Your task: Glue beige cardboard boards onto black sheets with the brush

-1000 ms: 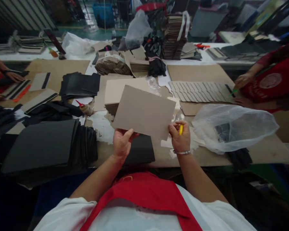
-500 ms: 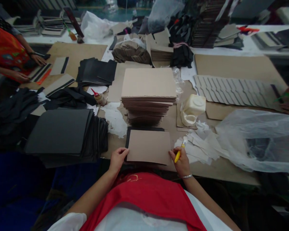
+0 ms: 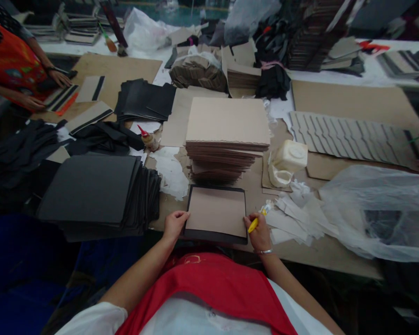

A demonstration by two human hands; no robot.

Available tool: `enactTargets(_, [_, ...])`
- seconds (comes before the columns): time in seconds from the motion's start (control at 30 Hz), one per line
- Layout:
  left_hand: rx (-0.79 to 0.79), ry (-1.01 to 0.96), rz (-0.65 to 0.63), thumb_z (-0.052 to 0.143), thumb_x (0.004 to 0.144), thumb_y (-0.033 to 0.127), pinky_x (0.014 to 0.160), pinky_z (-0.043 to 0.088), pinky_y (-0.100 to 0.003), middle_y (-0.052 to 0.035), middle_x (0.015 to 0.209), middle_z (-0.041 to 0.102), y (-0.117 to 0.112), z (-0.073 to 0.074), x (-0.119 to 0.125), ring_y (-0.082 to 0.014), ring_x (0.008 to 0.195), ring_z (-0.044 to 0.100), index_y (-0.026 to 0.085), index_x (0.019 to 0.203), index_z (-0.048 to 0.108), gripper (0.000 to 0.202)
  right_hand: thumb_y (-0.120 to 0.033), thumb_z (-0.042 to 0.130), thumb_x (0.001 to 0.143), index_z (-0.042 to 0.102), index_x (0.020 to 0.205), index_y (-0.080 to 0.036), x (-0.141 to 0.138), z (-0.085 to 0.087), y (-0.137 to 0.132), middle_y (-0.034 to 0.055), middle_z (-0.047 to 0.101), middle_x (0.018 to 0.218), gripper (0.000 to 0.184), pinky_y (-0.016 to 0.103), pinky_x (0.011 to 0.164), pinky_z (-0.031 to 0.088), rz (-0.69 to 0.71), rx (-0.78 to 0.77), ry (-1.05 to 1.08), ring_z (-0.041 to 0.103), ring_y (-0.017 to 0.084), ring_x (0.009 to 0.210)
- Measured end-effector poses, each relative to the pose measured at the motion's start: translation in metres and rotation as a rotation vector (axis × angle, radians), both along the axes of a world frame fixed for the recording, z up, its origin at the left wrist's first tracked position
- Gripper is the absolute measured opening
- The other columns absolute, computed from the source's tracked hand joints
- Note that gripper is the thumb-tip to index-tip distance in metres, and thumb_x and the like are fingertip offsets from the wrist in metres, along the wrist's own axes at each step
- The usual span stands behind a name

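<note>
A brown cardboard sheet (image 3: 216,211) lies centred on a black sheet (image 3: 214,236) at the table's near edge, a dark border showing all round it. My left hand (image 3: 174,223) rests on the left edge of these sheets, fingers bent. My right hand (image 3: 259,231) touches the right edge and is closed around a yellow tool (image 3: 253,225). Just behind stands a tall stack of brown cardboard sheets (image 3: 227,139).
A pile of black sheets (image 3: 91,190) lies at left, white paper strips (image 3: 296,216) and a clear plastic bag (image 3: 380,209) at right. A white plastic container (image 3: 288,160) and a glue bottle (image 3: 148,138) stand nearby. Another person's hands (image 3: 57,77) work at far left.
The cardboard sheet, held up in the air a second ago, has come down onto the black sheet and been shifted to sit centred on it. Both hands went down with it.
</note>
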State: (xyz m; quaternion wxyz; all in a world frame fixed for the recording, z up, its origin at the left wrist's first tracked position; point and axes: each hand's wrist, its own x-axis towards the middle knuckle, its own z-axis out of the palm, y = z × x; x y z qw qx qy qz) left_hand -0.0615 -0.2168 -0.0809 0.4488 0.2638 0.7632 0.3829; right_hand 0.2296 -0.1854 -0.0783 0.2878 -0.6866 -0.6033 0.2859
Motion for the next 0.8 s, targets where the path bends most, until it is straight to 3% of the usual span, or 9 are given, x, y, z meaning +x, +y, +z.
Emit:
enactTargets(0.4, [-0.067, 0.083, -0.041, 0.067, 0.057, 0.047, 0.062, 0.043, -0.025, -0.0054, 0.069, 0.068, -0.0016, -0.0003, 0.0007, -0.0176, 0.068, 0.060, 0.013, 0.073, 0.070, 0.038, -0.045, 0.049, 0.079, 0.047, 0.090, -0.021, -0.0014, -0.0069, -0.0031, 0.0036, 0.061, 0.077, 0.027, 0.032, 0.060, 0.045, -0.045, -0.044, -0.038, 0.058, 0.018, 0.064])
enactTargets(0.8, [-0.068, 0.161, -0.085, 0.066, 0.060, 0.044, 0.060, 0.043, -0.023, -0.0038, 0.067, 0.068, -0.0013, 0.0040, 0.0028, -0.0172, 0.066, 0.060, 0.014, 0.072, 0.070, 0.033, -0.039, 0.050, 0.079, 0.047, 0.090, -0.020, 0.0002, -0.0057, 0.0007, 0.0023, 0.060, 0.074, 0.022, 0.029, 0.060, 0.044, -0.026, -0.092, -0.032, 0.059, 0.018, 0.065])
